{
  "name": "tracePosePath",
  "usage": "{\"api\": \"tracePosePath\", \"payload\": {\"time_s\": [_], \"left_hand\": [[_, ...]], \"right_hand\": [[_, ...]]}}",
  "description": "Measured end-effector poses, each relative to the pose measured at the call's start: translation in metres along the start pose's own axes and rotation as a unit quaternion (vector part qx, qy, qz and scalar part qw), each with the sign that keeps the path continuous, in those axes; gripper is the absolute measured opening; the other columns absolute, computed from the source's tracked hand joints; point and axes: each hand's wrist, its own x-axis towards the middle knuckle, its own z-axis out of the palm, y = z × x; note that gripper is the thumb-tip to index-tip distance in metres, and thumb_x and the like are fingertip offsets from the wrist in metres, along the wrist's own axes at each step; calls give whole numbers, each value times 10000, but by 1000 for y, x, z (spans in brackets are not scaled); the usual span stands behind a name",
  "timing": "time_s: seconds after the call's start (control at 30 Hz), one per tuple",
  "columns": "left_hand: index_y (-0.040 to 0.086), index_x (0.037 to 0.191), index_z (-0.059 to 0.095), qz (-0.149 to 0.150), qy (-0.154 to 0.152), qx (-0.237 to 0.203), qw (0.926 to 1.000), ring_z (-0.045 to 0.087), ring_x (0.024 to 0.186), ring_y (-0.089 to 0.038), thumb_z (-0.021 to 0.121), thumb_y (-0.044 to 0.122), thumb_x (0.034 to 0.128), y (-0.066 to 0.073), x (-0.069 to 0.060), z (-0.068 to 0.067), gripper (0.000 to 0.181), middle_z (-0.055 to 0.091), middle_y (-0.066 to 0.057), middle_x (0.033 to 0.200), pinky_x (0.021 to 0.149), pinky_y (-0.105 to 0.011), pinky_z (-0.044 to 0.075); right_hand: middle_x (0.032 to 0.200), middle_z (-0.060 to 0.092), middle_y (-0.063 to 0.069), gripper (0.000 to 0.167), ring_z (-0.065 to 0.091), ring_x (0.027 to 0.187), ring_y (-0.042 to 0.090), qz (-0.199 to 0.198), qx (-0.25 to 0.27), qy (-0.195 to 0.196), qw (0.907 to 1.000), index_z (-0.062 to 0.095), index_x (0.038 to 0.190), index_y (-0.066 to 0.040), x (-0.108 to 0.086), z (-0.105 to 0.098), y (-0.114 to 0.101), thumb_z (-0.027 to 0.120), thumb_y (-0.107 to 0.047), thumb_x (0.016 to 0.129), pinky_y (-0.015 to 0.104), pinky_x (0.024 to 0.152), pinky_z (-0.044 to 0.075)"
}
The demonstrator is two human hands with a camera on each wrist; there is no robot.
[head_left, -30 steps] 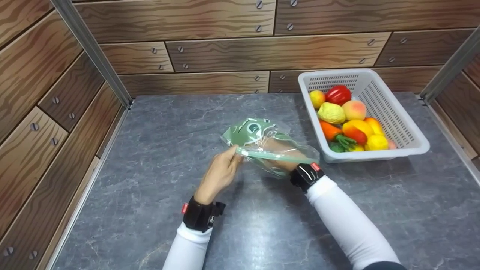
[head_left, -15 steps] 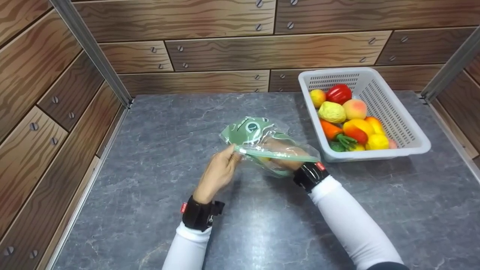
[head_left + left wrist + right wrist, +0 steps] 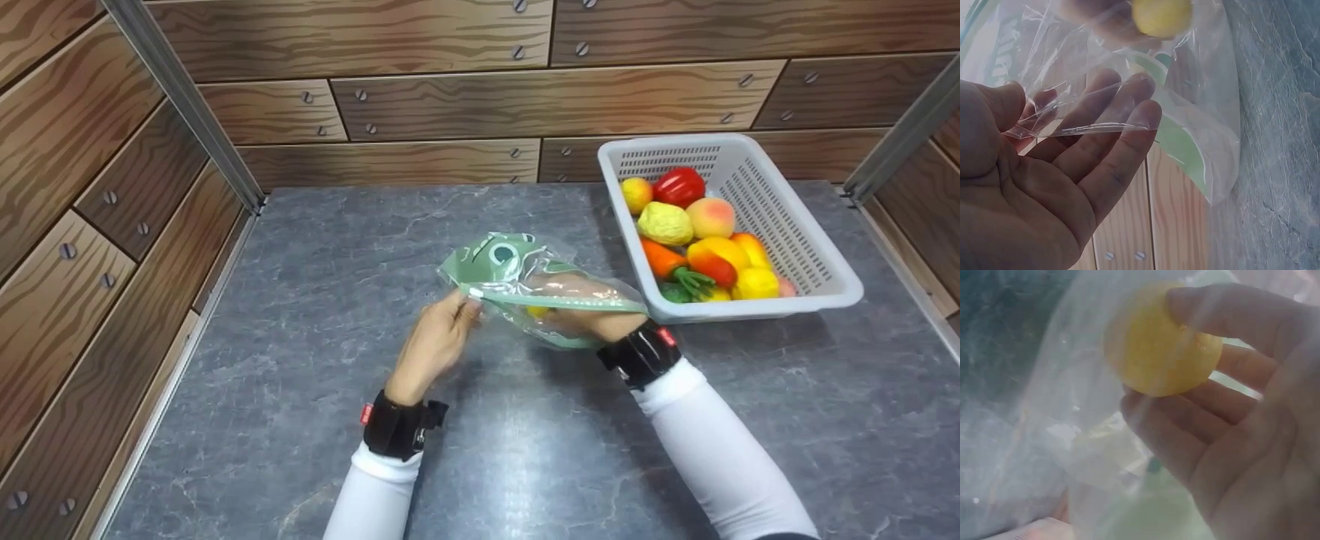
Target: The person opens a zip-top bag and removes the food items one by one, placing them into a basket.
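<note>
A clear zip bag (image 3: 491, 262) with green print and a green zip strip is held above the table. At its left mouth corner, my left hand (image 3: 431, 341) pinches the edge between thumb and index finger; the other fingers lie against the film, as the left wrist view shows. My right hand (image 3: 611, 322) is inside the bag up to the wrist, partly hidden by glossy plastic. Between its thumb and fingers it holds a round yellow fruit (image 3: 1157, 349), whose exact kind I cannot tell. Only a small part of that fruit shows in the head view.
A white perforated basket (image 3: 817, 247) stands at the right on the grey marbled table (image 3: 337, 247). In it lie a red bell pepper (image 3: 679, 187), a peach (image 3: 711, 218), a carrot (image 3: 661, 259) and several other fruits. Wood-patterned walls enclose the back and sides.
My right wrist has shifted right, drawing slightly back toward the bag's mouth. The yellow fruit now shows below the zip strip. My left hand has edged slightly left, still pinching the bag.
</note>
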Motion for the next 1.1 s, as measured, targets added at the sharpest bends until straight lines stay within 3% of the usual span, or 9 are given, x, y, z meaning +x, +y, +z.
{"api": "tracePosePath", "payload": {"time_s": [0.03,0.07,0.17,0.33,0.5,0.63,0.73,0.93,1.1], "left_hand": [[66,1016,650,3,17,25,10000,722,889,-301,520,238,1090,0,0,0,228,747,-120,929,803,-483,589],[64,1014,652,-2,32,37,10000,721,884,-305,521,240,1090,0,0,0,232,747,-124,925,797,-483,588],[59,1017,659,-23,93,98,9999,723,877,-305,520,244,1092,0,0,-1,243,750,-125,921,788,-482,588],[67,1046,670,-67,149,93,9998,720,867,-294,508,262,1099,-1,1,-2,259,744,-114,917,777,-472,588],[72,1034,666,-124,188,28,9997,721,847,-290,497,273,1105,-2,1,-3,271,747,-115,896,753,-464,581],[63,1043,661,-134,171,-92,9997,733,839,-289,487,276,1109,-3,1,-3,283,750,-128,895,737,-454,586],[64,1025,660,-127,188,-135,9997,726,817,-274,488,296,1107,-3,1,-3,300,744,-123,874,716,-437,577],[78,1004,658,-197,226,-191,9994,730,815,-242,498,322,1100,-2,1,-2,307,746,-100,867,722,-431,576],[73,1013,658,-200,231,-214,9993,734,829,-254,496,307,1102,-2,1,-4,299,748,-105,878,749,-453,589]], "right_hand": [[1284,708,102,383,680,1132,265,96,-101,-189,9997,658,1351,-122,-1,-3,-1,629,-128,969,403,978,570],[1298,694,151,395,669,1147,332,308,597,-2,9977,650,1362,-107,-1,-6,-3,638,-163,971,471,985,564],[1386,627,198,431,611,1238,388,141,165,-164,9996,579,1428,-80,-7,-15,-6,568,-191,1012,528,1059,510],[1290,669,224,392,661,1111,366,-808,-510,989,9905,613,1347,4,-28,-23,-7,641,-165,994,468,1003,554],[1004,699,119,378,648,859,272,-772,601,1513,9836,647,1294,-28,-47,-31,-7,726,-71,928,423,810,592],[835,641,66,220,639,794,252,-666,831,1793,9780,659,1071,-17,-61,-36,-7,769,-17,880,417,737,586],[888,679,105,229,652,814,264,-739,782,2170,9702,660,1044,3,-74,-37,-6,804,-27,870,412,726,596],[1194,712,173,490,707,1009,281,-1103,941,3026,9420,656,1278,26,-95,-33,2,851,-16,831,389,858,613],[1312,680,196,581,668,1184,356,-1213,1094,3275,9306,625,1352,38,-106,-34,7,852,-14,819,178,1109,415]]}}
